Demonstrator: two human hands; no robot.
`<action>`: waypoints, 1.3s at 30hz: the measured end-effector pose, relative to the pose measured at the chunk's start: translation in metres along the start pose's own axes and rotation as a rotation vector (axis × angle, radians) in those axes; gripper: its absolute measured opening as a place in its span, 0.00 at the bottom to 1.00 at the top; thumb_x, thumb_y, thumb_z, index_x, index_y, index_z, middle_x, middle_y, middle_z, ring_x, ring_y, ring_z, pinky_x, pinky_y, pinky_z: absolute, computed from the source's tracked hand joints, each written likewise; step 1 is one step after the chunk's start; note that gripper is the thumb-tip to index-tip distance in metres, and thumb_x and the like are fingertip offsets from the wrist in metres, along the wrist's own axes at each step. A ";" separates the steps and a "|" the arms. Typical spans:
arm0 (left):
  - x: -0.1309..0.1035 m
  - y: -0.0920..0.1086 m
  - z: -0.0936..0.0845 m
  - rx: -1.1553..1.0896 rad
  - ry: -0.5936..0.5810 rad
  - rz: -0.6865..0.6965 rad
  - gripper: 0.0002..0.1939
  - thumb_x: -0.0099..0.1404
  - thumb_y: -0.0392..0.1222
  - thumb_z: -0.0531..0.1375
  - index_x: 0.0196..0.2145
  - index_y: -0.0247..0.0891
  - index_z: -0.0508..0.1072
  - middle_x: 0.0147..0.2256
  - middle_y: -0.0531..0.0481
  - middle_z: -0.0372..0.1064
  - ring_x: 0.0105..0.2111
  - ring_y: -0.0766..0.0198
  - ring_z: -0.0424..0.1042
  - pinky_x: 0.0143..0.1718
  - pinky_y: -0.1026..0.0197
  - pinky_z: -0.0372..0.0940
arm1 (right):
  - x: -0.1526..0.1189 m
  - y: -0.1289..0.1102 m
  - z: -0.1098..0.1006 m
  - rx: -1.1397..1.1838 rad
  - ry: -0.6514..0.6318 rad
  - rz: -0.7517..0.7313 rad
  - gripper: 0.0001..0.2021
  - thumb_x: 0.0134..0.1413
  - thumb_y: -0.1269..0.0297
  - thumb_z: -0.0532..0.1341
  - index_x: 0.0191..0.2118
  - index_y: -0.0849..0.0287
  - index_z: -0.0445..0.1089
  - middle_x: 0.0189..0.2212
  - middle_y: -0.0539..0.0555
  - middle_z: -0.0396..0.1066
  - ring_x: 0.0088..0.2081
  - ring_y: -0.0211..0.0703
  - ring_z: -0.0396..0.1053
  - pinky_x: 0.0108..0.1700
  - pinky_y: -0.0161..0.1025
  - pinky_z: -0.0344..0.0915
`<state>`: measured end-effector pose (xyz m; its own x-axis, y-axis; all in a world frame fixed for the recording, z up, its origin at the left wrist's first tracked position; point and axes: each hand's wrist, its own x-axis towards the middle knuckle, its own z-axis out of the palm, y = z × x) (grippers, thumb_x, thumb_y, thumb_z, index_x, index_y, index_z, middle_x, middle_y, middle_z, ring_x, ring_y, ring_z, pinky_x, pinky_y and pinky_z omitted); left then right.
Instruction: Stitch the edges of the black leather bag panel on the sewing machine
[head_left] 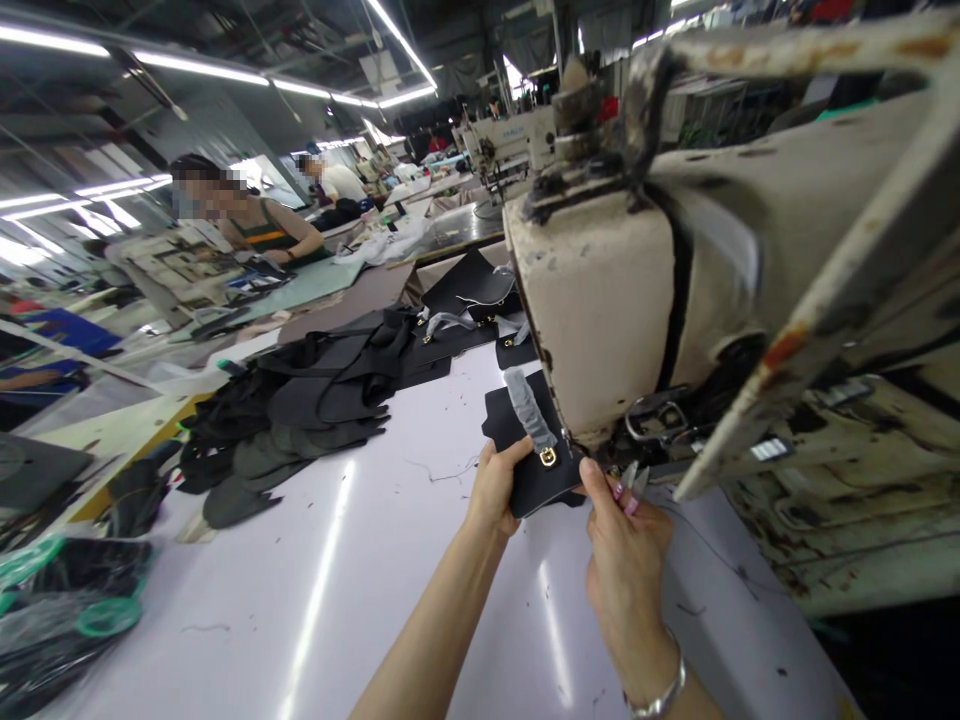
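Note:
A black leather-like piece [499,420] is held up beside the sewing machine head [600,310]. On it sit a gold buckle [548,457] and a strap in crinkled grey wrapping [528,405]. My left hand [496,490] is closed on its left edge, thumb on top and fingers underneath. At the lower right corner, my right hand [626,545] pinches the piece between thumb and fingers. Small pink-handled thread snips [634,492] are also tucked in my right hand, blades pointing up.
Black cut pieces [300,410] are heaped on the white table [405,590] to the left. More buckled pieces [465,330] lie behind. A bagged bundle with green rings [75,610] is at far left. A rusty metal bar [795,330] slants across the right. A co-worker [255,220] sits beyond.

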<state>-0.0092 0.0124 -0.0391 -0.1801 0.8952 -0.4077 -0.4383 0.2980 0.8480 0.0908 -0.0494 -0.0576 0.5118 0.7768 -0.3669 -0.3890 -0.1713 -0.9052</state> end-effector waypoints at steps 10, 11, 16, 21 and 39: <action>-0.022 -0.013 -0.011 -0.118 0.121 0.016 0.16 0.54 0.36 0.72 0.41 0.32 0.76 0.37 0.41 0.82 0.36 0.49 0.82 0.44 0.47 0.79 | 0.000 0.004 -0.004 -0.066 -0.010 -0.067 0.25 0.55 0.49 0.68 0.18 0.56 0.59 0.19 0.46 0.52 0.23 0.36 0.50 0.24 0.36 0.50; -0.029 -0.013 -0.012 -0.120 0.133 0.014 0.15 0.56 0.36 0.72 0.41 0.31 0.77 0.37 0.40 0.82 0.37 0.48 0.82 0.45 0.48 0.79 | 0.000 0.003 -0.005 -0.077 -0.024 -0.068 0.25 0.55 0.49 0.67 0.18 0.55 0.58 0.18 0.45 0.52 0.23 0.36 0.49 0.24 0.36 0.49; -0.073 -0.021 -0.001 -0.180 0.340 0.040 0.16 0.59 0.28 0.68 0.46 0.32 0.78 0.43 0.41 0.82 0.43 0.52 0.82 0.46 0.55 0.79 | 0.004 -0.007 -0.012 0.027 -0.057 0.027 0.24 0.48 0.49 0.72 0.18 0.55 0.59 0.19 0.45 0.53 0.24 0.36 0.48 0.26 0.36 0.50; -0.106 -0.047 0.016 -0.278 0.553 0.025 0.18 0.63 0.31 0.67 0.50 0.37 0.77 0.51 0.44 0.79 0.53 0.55 0.77 0.52 0.59 0.75 | 0.013 -0.022 -0.034 -0.077 -0.211 0.079 0.20 0.47 0.46 0.72 0.25 0.59 0.72 0.21 0.47 0.62 0.25 0.38 0.55 0.27 0.37 0.52; -0.113 -0.074 0.037 -0.254 0.540 0.158 0.30 0.57 0.40 0.73 0.56 0.44 0.74 0.57 0.46 0.74 0.60 0.50 0.70 0.62 0.49 0.66 | 0.023 -0.032 -0.061 -0.190 -0.299 -0.017 0.18 0.45 0.50 0.73 0.23 0.61 0.75 0.20 0.48 0.64 0.28 0.39 0.59 0.30 0.35 0.58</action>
<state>0.0765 -0.0989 -0.0433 -0.6516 0.6077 -0.4540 -0.5541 0.0275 0.8320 0.1617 -0.0636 -0.0501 0.2592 0.9188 -0.2977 -0.2188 -0.2444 -0.9447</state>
